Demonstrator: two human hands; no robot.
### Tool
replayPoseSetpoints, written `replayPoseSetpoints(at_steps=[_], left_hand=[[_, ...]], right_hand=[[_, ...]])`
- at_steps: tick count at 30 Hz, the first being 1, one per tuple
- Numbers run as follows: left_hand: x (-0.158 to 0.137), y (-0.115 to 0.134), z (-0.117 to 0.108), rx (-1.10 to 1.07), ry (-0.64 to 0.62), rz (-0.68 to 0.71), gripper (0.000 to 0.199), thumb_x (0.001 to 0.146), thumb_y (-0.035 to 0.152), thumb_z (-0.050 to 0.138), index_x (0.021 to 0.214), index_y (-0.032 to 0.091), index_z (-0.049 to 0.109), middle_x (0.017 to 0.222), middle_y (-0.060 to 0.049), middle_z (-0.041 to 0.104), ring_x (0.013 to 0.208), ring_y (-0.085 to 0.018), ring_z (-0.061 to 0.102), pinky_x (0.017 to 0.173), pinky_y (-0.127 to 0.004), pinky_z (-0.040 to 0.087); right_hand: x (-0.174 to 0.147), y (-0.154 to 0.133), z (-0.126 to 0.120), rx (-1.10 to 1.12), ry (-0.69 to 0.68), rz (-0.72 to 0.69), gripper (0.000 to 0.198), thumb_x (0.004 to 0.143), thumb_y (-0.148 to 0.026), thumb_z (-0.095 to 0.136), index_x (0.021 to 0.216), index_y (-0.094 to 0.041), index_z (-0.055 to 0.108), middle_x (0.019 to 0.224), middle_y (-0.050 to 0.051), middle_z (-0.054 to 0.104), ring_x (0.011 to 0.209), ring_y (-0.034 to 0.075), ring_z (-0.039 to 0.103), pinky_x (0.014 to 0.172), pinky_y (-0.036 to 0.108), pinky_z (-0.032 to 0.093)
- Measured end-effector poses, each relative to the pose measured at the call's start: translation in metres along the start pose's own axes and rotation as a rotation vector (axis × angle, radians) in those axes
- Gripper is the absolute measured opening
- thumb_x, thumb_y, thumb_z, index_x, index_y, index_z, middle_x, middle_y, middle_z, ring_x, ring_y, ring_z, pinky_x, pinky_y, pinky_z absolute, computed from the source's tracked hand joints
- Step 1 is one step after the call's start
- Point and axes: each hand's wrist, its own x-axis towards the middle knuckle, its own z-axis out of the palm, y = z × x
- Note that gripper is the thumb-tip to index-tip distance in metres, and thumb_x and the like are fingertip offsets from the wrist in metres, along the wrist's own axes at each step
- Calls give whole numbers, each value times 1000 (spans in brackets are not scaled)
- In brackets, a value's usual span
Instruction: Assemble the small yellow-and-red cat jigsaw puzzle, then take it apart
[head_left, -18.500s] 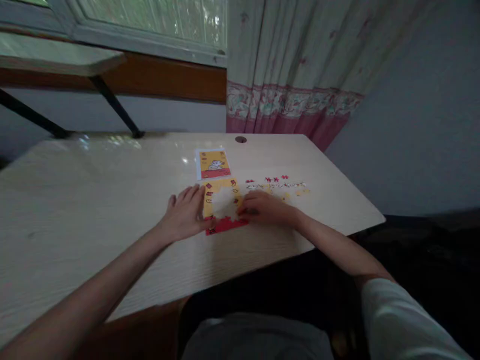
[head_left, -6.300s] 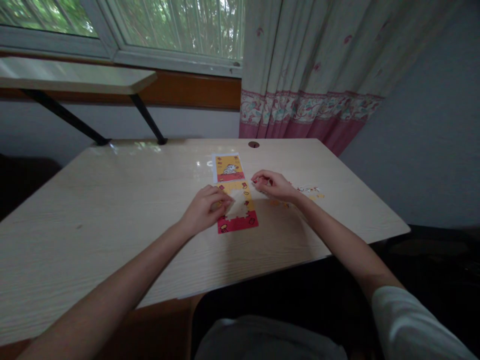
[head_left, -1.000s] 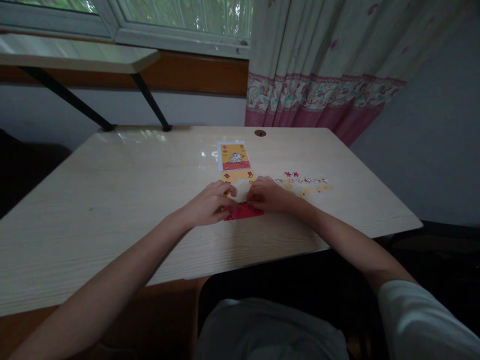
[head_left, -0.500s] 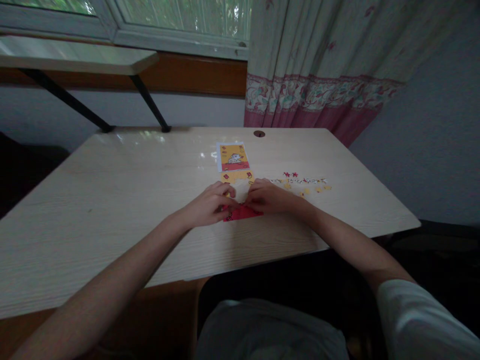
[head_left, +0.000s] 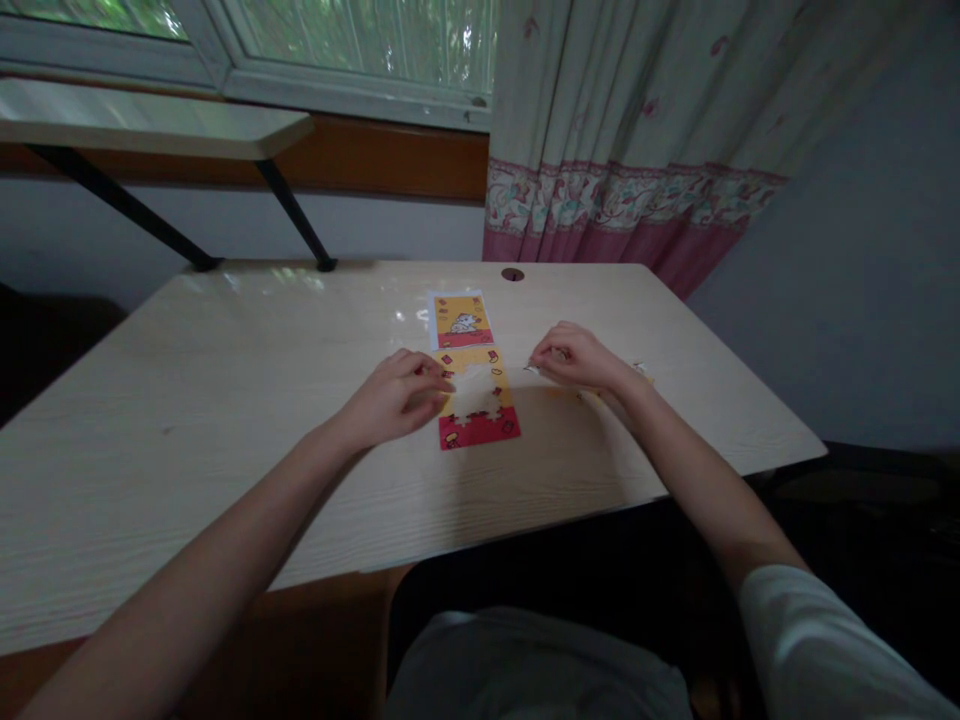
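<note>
A flat yellow-and-red cardboard jigsaw puzzle (head_left: 480, 434) lies at the centre of the frame, and judging by its look it is only part done: the yellow sides and top and the red bottom strip are joined as a frame, while the pale middle is unfilled, with notched edges. Left over are loose white and yellow jigsaw pieces (head_left: 639, 368) right of centre, partly hidden, so their number cannot be told. Just above the puzzle lies a white-bordered printed picture card (head_left: 463, 320) with a white animal on yellow and red.

The left hand (head_left: 401, 395) is half curled at the puzzle's left edge, thumb and fingers apart, nothing visible in it; contact is unclear. The right hand (head_left: 574, 355), right of centre, has its fingers drawn narrow beside a small white piece (head_left: 531, 367); whether it is gripped cannot be told.

The pale wood-grain counter (head_left: 225, 440) has a round cable hole (head_left: 513, 274) near its far edge. A pale shelf (head_left: 150, 125) on black legs (head_left: 292, 215) fills the upper left, below a grey-framed window (head_left: 367, 45); a floral cream-and-pink curtain (head_left: 585, 110) hangs at upper right beside a dim bluish wall (head_left: 847, 260).
</note>
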Motion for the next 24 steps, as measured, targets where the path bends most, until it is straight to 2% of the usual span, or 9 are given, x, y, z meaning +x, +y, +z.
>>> replayPoseSetpoints(at_steps=[7, 11, 14, 18, 24], left_hand=[[-3, -20, -3, 232, 9, -127, 32, 84, 39, 45, 104, 22, 64, 97, -9, 57, 86, -23, 51, 79, -41, 41], [-4, -22, -1, 294, -27, -166, 36, 86, 41, 42, 107, 20, 63, 99, -11, 58, 88, -25, 52, 79, -40, 42], [-5, -23, 0, 285, -56, -170, 38, 86, 42, 42, 107, 19, 63, 98, -12, 59, 88, -25, 52, 78, -41, 42], [-5, -26, 2, 256, -62, -189, 39, 85, 44, 41, 107, 20, 63, 99, -12, 59, 88, -26, 53, 78, -42, 42], [-6, -28, 5, 296, -80, -190, 40, 85, 46, 40, 107, 23, 63, 101, -10, 59, 90, -26, 53, 80, -41, 42]], right_hand=[[-28, 51, -46, -139, 51, 358, 22, 76, -26, 50, 82, -15, 68, 78, 6, 65, 67, 15, 51, 64, 27, 37], [-42, 67, -52, -127, 4, 543, 25, 74, -27, 49, 83, -13, 68, 70, 5, 63, 59, 13, 47, 55, 25, 34], [-46, 70, -49, -31, -117, 645, 26, 74, -31, 50, 82, -12, 68, 62, 3, 59, 53, 11, 46, 50, 23, 33], [-44, 70, -41, 112, -239, 628, 29, 72, -35, 57, 87, -12, 67, 64, 2, 59, 53, 9, 47, 50, 22, 34], [-37, 73, -30, 111, -243, 533, 26, 69, -32, 62, 86, -14, 67, 67, 1, 58, 58, 9, 49, 53, 21, 36]])
